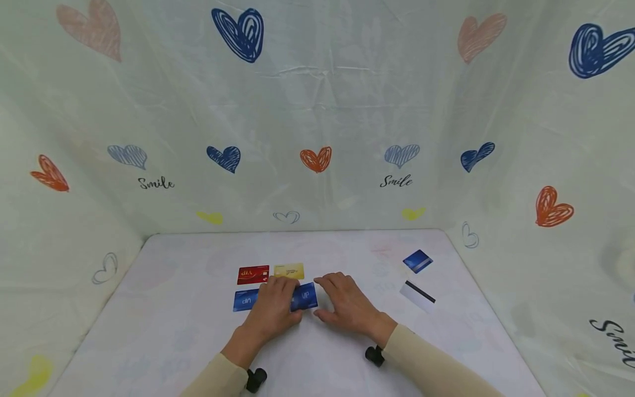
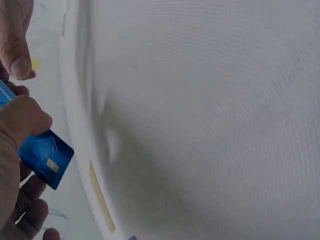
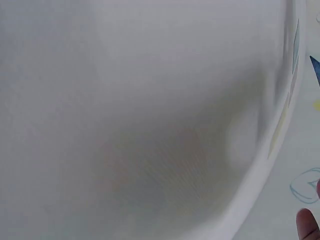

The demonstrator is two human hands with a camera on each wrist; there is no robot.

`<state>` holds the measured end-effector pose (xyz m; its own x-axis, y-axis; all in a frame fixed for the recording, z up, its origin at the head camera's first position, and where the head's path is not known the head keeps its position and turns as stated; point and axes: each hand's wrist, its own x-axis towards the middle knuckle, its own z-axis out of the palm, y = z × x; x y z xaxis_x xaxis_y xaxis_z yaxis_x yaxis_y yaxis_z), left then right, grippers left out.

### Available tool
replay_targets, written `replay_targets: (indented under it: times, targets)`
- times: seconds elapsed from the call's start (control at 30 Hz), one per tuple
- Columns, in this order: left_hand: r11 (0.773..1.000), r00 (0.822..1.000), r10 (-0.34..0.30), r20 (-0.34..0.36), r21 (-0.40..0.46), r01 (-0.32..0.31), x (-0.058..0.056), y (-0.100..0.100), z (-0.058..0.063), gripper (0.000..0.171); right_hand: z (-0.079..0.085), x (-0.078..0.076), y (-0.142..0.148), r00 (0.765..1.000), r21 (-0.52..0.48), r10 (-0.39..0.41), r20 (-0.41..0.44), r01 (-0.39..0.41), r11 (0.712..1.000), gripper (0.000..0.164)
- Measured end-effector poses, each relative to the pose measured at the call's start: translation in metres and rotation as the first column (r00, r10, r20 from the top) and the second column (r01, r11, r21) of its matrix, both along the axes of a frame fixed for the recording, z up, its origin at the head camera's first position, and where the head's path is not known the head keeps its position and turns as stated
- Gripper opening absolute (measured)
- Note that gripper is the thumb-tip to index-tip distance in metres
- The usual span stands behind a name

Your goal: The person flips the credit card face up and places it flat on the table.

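Note:
My left hand (image 1: 270, 310) pinches a blue bank card (image 1: 304, 296) between thumb and fingers, its right part sticking out. In the left wrist view that card (image 2: 46, 156) shows a gold chip. My right hand (image 1: 347, 303) is just right of the card, fingers relaxed and thumb apart from them. Its fingertips are close to the card's upper right corner; I cannot tell if they touch. Another blue card (image 1: 245, 300) shows left of my left hand, partly hidden by it. Just beyond lie a red VIP card (image 1: 252, 275) and a gold card (image 1: 289, 271), side by side.
On the right of the white table (image 1: 163, 309) lie a dark blue card (image 1: 418, 261) and a white card with a black stripe (image 1: 418, 295). A pale curtain (image 1: 317, 121) printed with hearts stands around the table's back and sides.

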<state>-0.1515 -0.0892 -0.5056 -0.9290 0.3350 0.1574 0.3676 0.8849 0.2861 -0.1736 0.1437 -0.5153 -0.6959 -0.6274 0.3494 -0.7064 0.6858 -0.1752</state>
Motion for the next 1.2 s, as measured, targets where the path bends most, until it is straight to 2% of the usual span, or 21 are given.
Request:
replay_targets:
  times: [0.17, 0.47, 0.8, 1.0, 1.2]
  targets:
    - [0.998, 1.000, 0.026, -0.014, -0.052, -0.027, -0.002, 0.001, -0.001, 0.072, 0.004, -0.003, -0.002, 0.991, 0.050, 0.028, -0.130, -0.021, 0.999, 0.066]
    - [0.995, 0.998, 0.002, -0.070, -0.101, -0.009, -0.001, 0.001, -0.008, 0.072, 0.000, -0.005, -0.007, 0.974, 0.130, 0.058, -0.219, -0.030, 0.991, 0.056]
    - [0.993, 0.997, -0.009, -0.077, -0.115, 0.000, 0.001, 0.002, -0.007, 0.071, -0.006, -0.008, -0.006, 0.975, 0.177, 0.033, -0.219, 0.006, 0.984, 0.058]
    - [0.990, 0.996, 0.012, -0.086, -0.139, -0.024, -0.001, -0.001, -0.009, 0.072, -0.009, -0.010, -0.004, 0.986, 0.194, -0.022, -0.167, 0.055, 0.980, 0.058]
    - [0.982, 0.996, 0.027, -0.090, -0.181, -0.043, -0.002, 0.001, -0.011, 0.071, -0.011, -0.014, -0.006, 0.992, 0.212, -0.008, -0.124, 0.035, 0.977, 0.055]
